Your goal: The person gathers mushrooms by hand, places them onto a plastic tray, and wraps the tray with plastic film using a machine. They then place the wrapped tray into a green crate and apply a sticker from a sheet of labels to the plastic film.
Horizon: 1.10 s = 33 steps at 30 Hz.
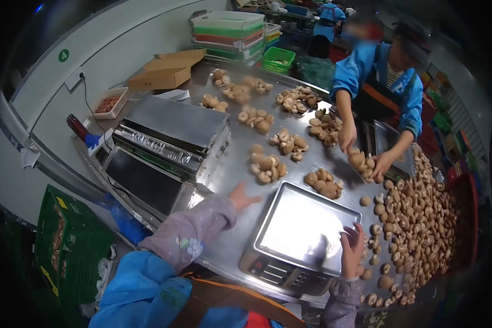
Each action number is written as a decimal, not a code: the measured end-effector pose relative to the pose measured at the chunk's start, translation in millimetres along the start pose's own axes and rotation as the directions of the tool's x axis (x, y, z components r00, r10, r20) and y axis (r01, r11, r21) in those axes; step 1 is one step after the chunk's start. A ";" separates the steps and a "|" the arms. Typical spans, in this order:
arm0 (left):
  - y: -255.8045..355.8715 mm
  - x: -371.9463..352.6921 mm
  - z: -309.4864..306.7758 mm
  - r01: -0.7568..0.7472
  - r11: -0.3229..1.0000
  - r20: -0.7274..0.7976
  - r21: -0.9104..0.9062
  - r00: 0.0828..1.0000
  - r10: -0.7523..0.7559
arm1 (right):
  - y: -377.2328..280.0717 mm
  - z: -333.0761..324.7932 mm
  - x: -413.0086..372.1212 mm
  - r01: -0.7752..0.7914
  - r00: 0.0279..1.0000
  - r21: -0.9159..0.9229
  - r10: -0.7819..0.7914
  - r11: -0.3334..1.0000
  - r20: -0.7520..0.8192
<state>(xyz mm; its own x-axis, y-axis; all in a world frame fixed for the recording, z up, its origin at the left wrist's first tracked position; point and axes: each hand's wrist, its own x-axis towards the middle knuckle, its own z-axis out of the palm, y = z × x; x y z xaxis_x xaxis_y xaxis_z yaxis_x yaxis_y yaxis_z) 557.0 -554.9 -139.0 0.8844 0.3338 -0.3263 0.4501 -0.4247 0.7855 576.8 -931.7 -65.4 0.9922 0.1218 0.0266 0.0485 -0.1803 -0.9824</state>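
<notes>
My left hand (242,198) hovers over the steel table between the wrapping machine and the scale, its fingers stretched out and holding nothing. My right hand (352,247) is at the right edge of the weighing scale's metal tray (300,224), with thumb and fingers apart. Glare covers much of that tray, and no mushrooms lie on it. The scale's keypad (276,271) faces me. Just beyond the scale sits a pile of shiitake mushrooms (323,183). Another mushroom pile (268,165) lies ahead of my left hand.
Left is a film wrapping machine (167,139). More mushroom piles (292,142) cover the table's far part. A large loose mushroom heap (421,213) spreads at right. Across the table, a co-worker's hands (381,164) hold mushrooms. Behind are a cardboard box (167,71) and stacked crates (228,35).
</notes>
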 end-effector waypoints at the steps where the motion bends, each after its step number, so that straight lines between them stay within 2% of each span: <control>1: 7.9 17.4 -14.8 -0.029 0.998 -0.031 0.052 0.999 0.030 | -19.3 20.5 19.5 -0.081 0.989 0.110 0.066 0.991 0.135; 3: 37.0 37.6 -48.6 -0.121 0.992 -0.050 0.046 0.991 0.123 | -31.6 70.1 63.1 -0.053 0.948 0.135 0.007 0.989 0.318; 5: 46.2 71.5 -66.6 -0.093 0.990 -0.046 0.107 0.994 0.098 | -18.3 121.5 116.6 0.000 0.899 -0.044 0.019 0.999 0.437; 6: 48.5 90.0 -71.5 -0.071 0.984 -0.039 0.165 0.996 0.079 | -31.1 143.6 137.9 0.034 0.878 -0.275 0.102 0.961 0.468; 7: 46.1 109.9 -72.7 -0.082 0.983 -0.032 0.167 0.996 0.089 | -40.4 161.5 156.5 0.074 0.859 -0.489 0.193 0.869 0.473; 8: 42.9 129.8 -72.1 -0.069 0.982 -0.022 0.176 0.997 0.074 | -30.6 176.5 177.4 0.130 0.851 -0.625 0.237 0.770 0.469; 9: 40.2 147.5 -70.8 -0.056 0.982 -0.010 0.179 0.998 0.058 | -11.5 192.1 201.0 0.185 0.843 -0.743 0.285 0.643 0.457; 10: 42.3 158.3 -70.1 -0.039 0.975 0.032 0.219 0.999 0.033 | -2.5 202.6 216.6 0.169 0.794 -0.796 0.398 0.581 0.459; 11: 41.2 168.4 -67.0 -0.044 0.978 0.041 0.205 0.998 0.036 | 7.9 208.7 229.0 -0.028 0.680 -0.797 0.596 0.603 0.427; 13: 30.8 186.1 -59.0 0.022 0.967 0.106 0.255 0.993 -0.050 | 81.2 219.6 248.8 -0.164 0.577 -0.733 0.667 0.660 0.471; 14: 28.8 194.1 -50.8 0.034 0.971 0.106 0.238 0.993 -0.060 | 78.2 225.5 245.3 -0.293 0.530 -0.656 0.689 0.695 0.494; 15: 29.5 199.5 -39.7 -0.092 0.957 0.253 0.273 0.967 0.021 | 78.3 225.3 241.1 -0.451 0.465 -0.511 0.681 0.732 0.566; 16: 21.1 201.8 -43.6 -0.173 0.937 0.348 0.302 0.936 0.061 | 81.3 234.7 243.6 -0.518 0.406 -0.416 0.643 0.748 0.650; 17: 10.9 197.9 -31.9 -0.191 0.944 0.232 0.268 0.964 0.130 | 86.0 237.1 243.7 -0.537 0.389 -0.362 0.604 0.762 0.696; 19: 33.3 182.1 -37.5 -0.142 0.960 0.146 0.243 0.983 0.109 | 93.6 243.9 245.6 -0.568 0.394 -0.232 0.509 0.789 0.766; 20: 50.0 181.0 -41.8 -0.119 0.967 0.105 0.226 0.990 0.097 | 97.6 241.4 250.4 -0.574 0.431 -0.145 0.449 0.806 0.783; 23: 64.2 172.7 -76.6 -0.059 0.978 -0.011 0.198 0.998 0.062 | 98.1 224.8 268.5 -0.507 0.575 0.110 0.240 0.855 0.782; 24: 67.4 167.8 -86.6 -0.044 0.981 -0.040 0.189 0.998 0.053 | 45.5 226.6 259.5 -0.421 0.593 -0.082 0.342 0.903 0.728; 25: 71.8 166.6 -98.2 -0.042 0.983 -0.064 0.178 0.996 0.055 | 21.4 236.0 263.4 -0.347 0.674 -0.088 0.313 0.934 0.669; 26: 73.0 159.2 -109.4 -0.033 0.985 -0.088 0.170 0.995 0.048 | 2.9 241.9 271.1 -0.226 0.655 -0.107 0.232 0.968 0.719; 27: 76.9 153.0 -120.3 -0.031 0.986 -0.109 0.164 0.993 0.050 | -34.8 246.2 265.2 -0.253 0.623 -0.168 0.294 0.953 0.725; 29: 81.1 142.1 -145.3 -0.022 0.990 -0.157 0.137 0.987 0.043 | -98.4 266.8 240.7 -0.034 0.624 -0.155 0.142 0.987 0.768; 33: 67.8 116.2 -228.6 -0.051 0.996 -0.169 0.075 0.984 0.063 | -144.5 318.0 227.7 0.050 0.636 -0.210 0.131 0.976 0.761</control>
<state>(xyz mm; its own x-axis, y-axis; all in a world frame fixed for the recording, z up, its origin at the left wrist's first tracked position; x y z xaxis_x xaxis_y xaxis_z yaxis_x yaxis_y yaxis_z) 662.0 -352.5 -3.4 0.8772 0.4442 -0.1824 0.4128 -0.5033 0.7591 759.1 -567.5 23.9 0.5498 0.7963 -0.2523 0.1210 -0.3748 -0.9192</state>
